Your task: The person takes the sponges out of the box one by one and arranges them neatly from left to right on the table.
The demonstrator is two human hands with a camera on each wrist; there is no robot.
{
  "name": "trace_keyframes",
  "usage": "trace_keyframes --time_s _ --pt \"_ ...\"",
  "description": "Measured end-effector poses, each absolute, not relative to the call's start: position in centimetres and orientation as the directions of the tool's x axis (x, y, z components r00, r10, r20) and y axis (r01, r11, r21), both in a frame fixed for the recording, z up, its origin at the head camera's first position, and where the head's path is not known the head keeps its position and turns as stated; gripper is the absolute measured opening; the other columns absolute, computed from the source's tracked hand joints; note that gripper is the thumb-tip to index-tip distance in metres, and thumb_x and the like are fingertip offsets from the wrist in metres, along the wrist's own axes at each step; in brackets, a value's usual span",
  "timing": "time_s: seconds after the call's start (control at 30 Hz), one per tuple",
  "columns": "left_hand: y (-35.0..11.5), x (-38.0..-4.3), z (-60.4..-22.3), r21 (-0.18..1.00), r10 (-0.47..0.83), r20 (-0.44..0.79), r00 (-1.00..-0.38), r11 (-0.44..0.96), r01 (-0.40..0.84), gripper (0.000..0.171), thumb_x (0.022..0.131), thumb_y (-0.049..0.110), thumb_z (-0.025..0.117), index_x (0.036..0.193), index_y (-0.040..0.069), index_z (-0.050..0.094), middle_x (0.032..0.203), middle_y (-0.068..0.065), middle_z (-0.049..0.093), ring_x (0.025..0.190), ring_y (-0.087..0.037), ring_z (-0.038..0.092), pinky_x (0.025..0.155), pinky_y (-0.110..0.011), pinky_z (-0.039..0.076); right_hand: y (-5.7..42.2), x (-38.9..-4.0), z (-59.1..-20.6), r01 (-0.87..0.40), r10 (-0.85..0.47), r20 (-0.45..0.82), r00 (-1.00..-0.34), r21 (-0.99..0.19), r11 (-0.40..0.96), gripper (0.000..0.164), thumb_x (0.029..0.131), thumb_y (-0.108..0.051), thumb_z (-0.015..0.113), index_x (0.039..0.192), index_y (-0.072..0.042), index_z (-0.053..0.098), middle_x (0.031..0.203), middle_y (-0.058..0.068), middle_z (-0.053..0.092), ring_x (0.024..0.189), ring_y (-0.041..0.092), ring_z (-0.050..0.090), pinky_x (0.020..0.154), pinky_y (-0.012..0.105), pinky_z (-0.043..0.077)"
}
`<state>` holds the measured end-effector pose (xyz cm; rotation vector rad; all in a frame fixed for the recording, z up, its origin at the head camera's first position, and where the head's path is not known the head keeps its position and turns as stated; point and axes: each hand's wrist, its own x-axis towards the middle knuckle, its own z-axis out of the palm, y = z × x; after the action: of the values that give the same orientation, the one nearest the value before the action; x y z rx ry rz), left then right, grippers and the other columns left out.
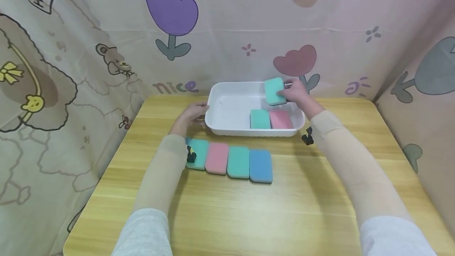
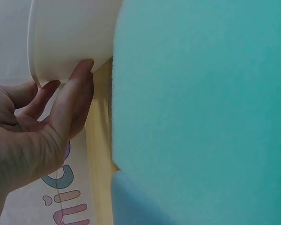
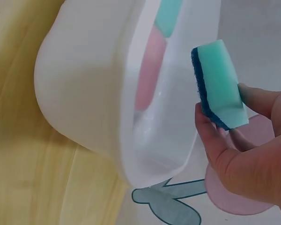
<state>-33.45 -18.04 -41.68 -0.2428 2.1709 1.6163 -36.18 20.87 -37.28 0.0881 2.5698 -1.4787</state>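
A teal sponge [image 1: 274, 91] with a dark scouring layer is pinched between thumb and fingers of my right hand [image 1: 296, 90], raised over the right part of a white plastic basin [image 1: 227, 132]. In the right wrist view, the sponge [image 3: 220, 84] is tilted and apart from the basin wall. Inside the basin, a teal sponge [image 1: 260, 119] and a pink sponge [image 1: 281, 119] lie side by side near its front wall. My left hand [image 1: 193, 113] holds the basin's left end, thumb at the rim [image 2: 32, 47] and fingers against the outer wall.
On the wooden table [image 1: 227, 216], before the basin, lies a row of sponges: teal [image 1: 200, 151], pink [image 1: 217, 158], teal [image 1: 238, 162] and blue [image 1: 261, 166]. My left forearm partly covers the row's left end. A printed curtain [image 1: 227, 19] hangs behind the table.
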Motion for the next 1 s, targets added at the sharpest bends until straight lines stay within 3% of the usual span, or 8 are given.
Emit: trace_keyframes --time_s 0.5,1.0 --pt "-18.2 -33.3 -41.7 0.871 0.109 -0.451 -0.886 0.269 -0.410 0.059 0.111 0.024 0.051 0.164 0.007 0.029 0.155 -0.021 0.046 0.137 -0.041 0.052 0.086 -0.035 0.064 20.6 -31.9 -35.4 0.098 -0.048 -0.117 -0.992 -0.951 0.292 0.072 0.101 -0.012 0.067 0.160 -0.001 0.028 0.155 0.023 0.043 0.134 0.036 0.053 0.100 0.040 0.059" --pt "-17.9 -33.3 -41.6 0.866 0.103 -0.454 -0.885 0.286 -0.410 0.058 0.112 0.023 0.049 0.164 0.007 0.029 0.157 -0.021 0.044 0.138 -0.040 0.051 0.084 -0.033 0.064 22.2 -26.6 -36.2 0.050 -0.081 -0.073 -0.994 -0.966 0.253 0.075 0.101 -0.018 0.069 0.160 0.001 0.028 0.155 0.025 0.042 0.132 0.039 0.053 0.094 0.033 0.061"
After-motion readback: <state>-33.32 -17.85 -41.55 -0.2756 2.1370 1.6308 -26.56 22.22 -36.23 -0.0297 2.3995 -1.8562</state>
